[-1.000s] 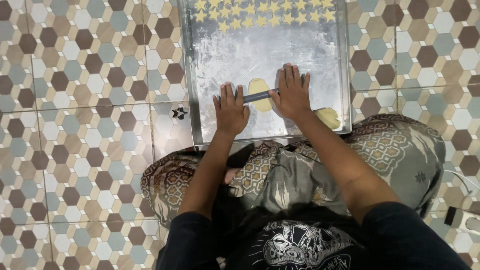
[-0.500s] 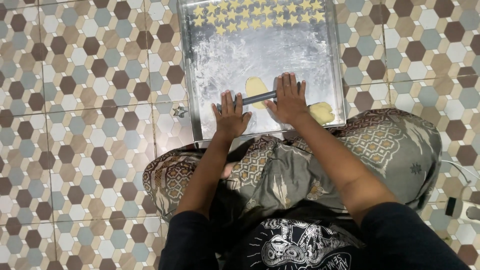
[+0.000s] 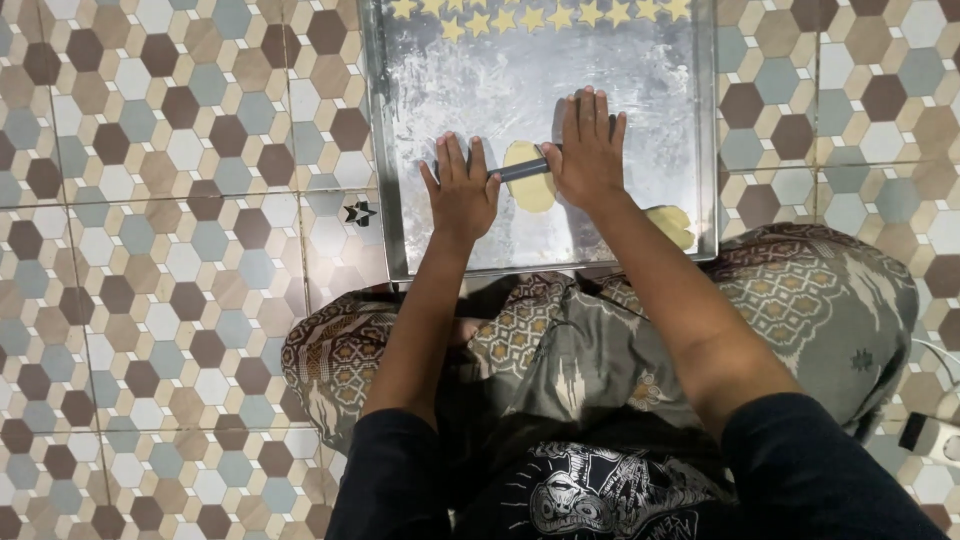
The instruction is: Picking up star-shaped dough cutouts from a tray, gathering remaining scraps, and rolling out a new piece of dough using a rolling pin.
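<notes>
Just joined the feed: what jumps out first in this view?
Both hands press a dark rolling pin over a pale oval of dough on a floured metal tray on the hexagon-tiled floor: left hand, right hand. Star-shaped dough cutouts line the tray's far edge; another dough lump sits near its right corner.

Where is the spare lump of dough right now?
In the head view, the spare dough lump lies in the metal tray's near right corner, beside the right forearm.

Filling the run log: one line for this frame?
left hand flat on rod | right hand flat on rod | rod over dough | tray floured
</notes>
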